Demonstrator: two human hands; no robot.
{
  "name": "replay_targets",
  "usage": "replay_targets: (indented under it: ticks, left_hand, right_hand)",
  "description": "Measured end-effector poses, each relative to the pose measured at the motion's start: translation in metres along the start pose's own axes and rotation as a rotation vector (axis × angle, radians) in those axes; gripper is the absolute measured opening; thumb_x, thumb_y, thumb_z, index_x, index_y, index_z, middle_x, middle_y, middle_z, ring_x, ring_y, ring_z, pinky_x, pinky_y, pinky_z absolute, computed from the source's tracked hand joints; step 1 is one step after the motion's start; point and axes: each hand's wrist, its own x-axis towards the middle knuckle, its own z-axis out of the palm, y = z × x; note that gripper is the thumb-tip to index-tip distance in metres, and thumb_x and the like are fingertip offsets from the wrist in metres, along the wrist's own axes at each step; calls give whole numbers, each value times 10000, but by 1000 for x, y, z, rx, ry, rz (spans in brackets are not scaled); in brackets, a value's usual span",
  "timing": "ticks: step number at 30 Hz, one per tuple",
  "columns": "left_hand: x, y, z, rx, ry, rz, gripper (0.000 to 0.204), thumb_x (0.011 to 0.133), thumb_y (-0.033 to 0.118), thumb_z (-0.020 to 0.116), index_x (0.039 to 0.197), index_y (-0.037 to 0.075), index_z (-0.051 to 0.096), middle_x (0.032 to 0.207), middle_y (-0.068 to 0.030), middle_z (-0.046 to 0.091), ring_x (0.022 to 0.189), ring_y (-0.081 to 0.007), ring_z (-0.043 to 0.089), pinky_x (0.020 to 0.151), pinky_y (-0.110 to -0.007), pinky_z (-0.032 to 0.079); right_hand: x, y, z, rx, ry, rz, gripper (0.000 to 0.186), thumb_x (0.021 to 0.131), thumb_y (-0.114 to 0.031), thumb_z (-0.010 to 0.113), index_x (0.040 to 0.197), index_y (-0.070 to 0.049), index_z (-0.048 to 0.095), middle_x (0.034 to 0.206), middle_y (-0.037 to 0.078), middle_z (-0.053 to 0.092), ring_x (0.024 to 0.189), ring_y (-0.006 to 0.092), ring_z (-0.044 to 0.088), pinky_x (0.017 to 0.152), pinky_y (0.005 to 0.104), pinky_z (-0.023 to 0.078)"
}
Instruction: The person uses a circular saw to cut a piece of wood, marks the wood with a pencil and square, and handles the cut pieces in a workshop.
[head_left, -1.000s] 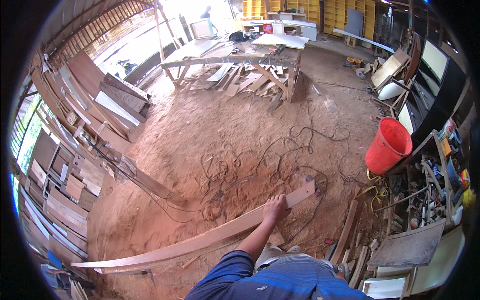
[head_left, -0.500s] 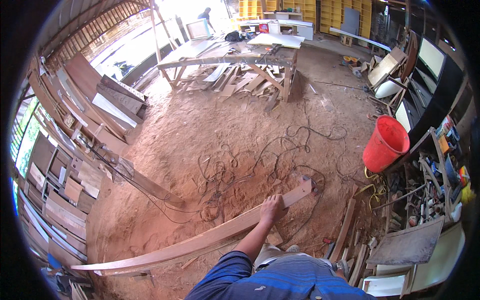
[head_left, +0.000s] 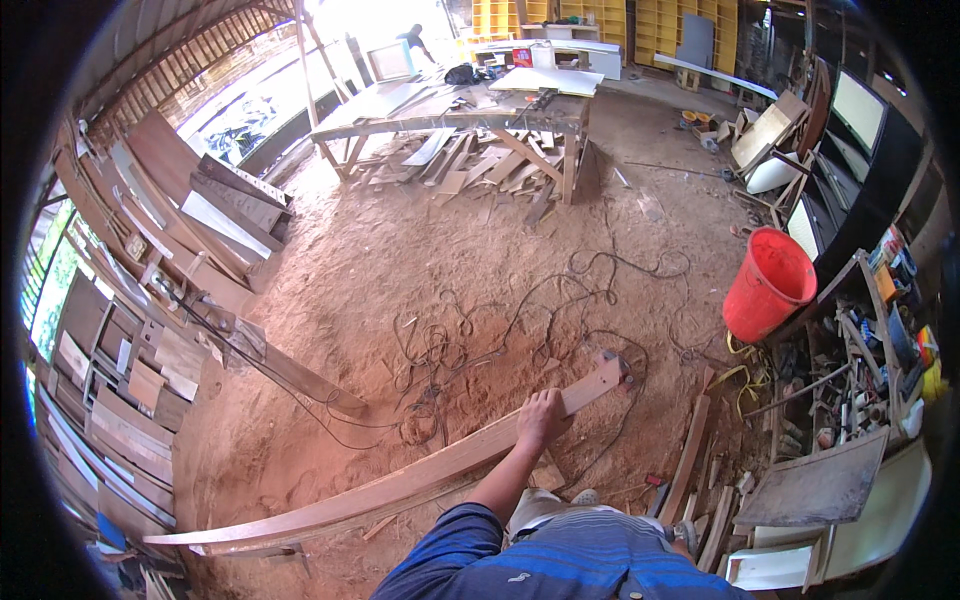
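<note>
From my remote station I log one wooden plank (head_left: 400, 483) in the lower centre of the frame, its long axis running from the lower left up to just right of centre, the squared end pointing to the upper right. It shows a slight bow; I put that down to the fisheye. The left hand (head_left: 543, 415) grips it near that right end, fingers curled over the upper edge, knuckles up; I cannot see the thumb clearly. The right hand is out of my view, so I cannot tell its state. The plank is flat, narrow and reddish brown, with a smooth-looking face. Around it the ground (head_left: 450, 240) is brown and powdery, with thin black cord (head_left: 435, 350) lying in loose loops above the plank. A tapered red plastic bucket (head_left: 768, 285) stands at right. I cannot identify the small dark object touching or just beside the squared end, nor the pale strip along the plank's lower edge. The striped shirt (head_left: 600, 555) is cut off by the bottom border.
</note>
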Motion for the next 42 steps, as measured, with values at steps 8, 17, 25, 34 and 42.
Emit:
replay_targets:
  ticks: [8,17,25,34,42]
  left_hand:
    - [1,4,-2,6,-24,-1,532,813,441,829,1126,72,609,1125,-171,707,1093,-366,683,960,-478,543]
    - [2,2,-2,32,-17,11,537,820,451,832,1131,74,609,1132,-165,709,1107,-357,679,953,-473,541]
    - [2,-1,3,22,-46,-16,585,816,485,829,1172,72,617,1164,-168,707,1129,-353,671,973,-473,529]
    - [5,17,-31,-388,385,179,629,804,327,869,1329,68,638,1273,-162,695,1239,-361,633,1052,-471,497]
    - [-22,162,-352,-913,988,732,251,807,139,911,871,160,669,717,6,686,697,-199,678,785,-399,552]
  right_hand:
    - [-4,10,1,1,5,10,739,852,-586,816,1359,-60,713,1286,250,735,1248,387,696,1060,476,533]
    - [-6,29,5,9,13,35,743,852,-590,814,1360,-57,712,1291,251,733,1251,390,694,1063,476,532]
    - [-9,26,8,11,13,29,746,853,-592,812,1361,-56,711,1296,253,730,1254,392,691,1065,476,531]
    - [-9,19,11,25,9,-8,750,854,-596,811,1362,-53,710,1301,255,728,1258,394,689,1068,477,530]
    - [-6,19,20,8,-9,-72,754,854,-598,809,1363,-52,709,1305,256,725,1261,396,687,1071,477,528]
